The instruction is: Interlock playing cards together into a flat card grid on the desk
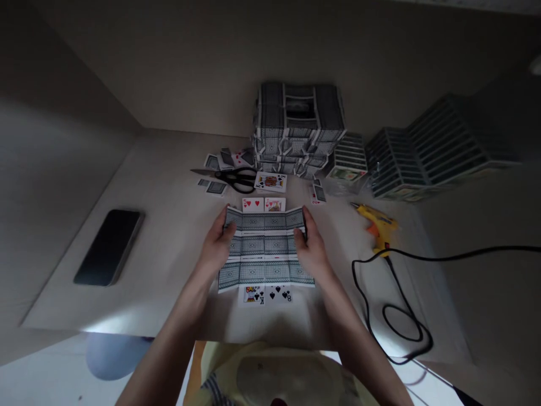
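Observation:
Between my two hands is a panel of playing cards (265, 245), joined in rows with their patterned grey-green backs up. My left hand (217, 245) grips its left edge, thumb on top. The right edge is pinched by my right hand (313, 245) in the same way, and both side columns look bent upward. Face-up cards stick out past the panel: a five of hearts (252, 204) and a jack (274, 204) at the far side, a king of clubs (252, 295) and an eight of spades (279, 294) at the near side.
Behind the panel lie black scissors (236, 179), a king card (271, 181) and card scraps (213, 186). A box built of cards (300, 129) stands at the wall. Right: stacked card racks (395, 160), a yellow glue gun (378, 223) with black cord (357, 282). Left: a phone (109, 247).

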Demonstrator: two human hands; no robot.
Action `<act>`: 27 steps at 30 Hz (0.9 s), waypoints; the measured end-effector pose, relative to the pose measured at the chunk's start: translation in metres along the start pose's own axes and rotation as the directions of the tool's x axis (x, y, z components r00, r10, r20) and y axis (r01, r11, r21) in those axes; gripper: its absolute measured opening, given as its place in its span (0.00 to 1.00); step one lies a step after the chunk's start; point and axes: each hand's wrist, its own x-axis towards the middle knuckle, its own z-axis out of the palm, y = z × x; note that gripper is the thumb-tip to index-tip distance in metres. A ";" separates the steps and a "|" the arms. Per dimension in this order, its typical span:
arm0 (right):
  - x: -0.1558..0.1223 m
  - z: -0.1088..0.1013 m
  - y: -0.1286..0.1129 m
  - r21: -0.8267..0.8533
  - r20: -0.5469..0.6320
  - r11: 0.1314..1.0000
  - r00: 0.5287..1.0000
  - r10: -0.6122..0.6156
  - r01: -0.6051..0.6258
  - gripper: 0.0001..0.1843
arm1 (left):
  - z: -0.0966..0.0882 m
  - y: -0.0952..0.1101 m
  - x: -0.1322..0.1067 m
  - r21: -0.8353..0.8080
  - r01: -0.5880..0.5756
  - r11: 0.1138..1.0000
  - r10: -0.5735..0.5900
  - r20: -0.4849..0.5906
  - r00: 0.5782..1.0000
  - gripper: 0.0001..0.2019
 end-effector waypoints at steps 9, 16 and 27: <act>-0.001 0.007 -0.001 0.180 0.162 0.982 0.987 0.017 -0.047 0.37 | 0.015 0.011 -0.009 0.031 -0.045 0.999 0.042 0.095 0.995 0.30; -0.003 0.016 -0.018 0.017 0.155 0.999 0.988 0.029 -0.032 0.44 | 0.026 0.009 -0.011 0.281 -0.140 0.949 0.117 0.097 0.988 0.33; -0.006 0.031 -0.032 -0.033 0.129 0.999 0.992 0.014 -0.010 0.47 | 0.036 0.014 -0.015 0.278 -0.102 0.955 0.097 0.035 0.995 0.33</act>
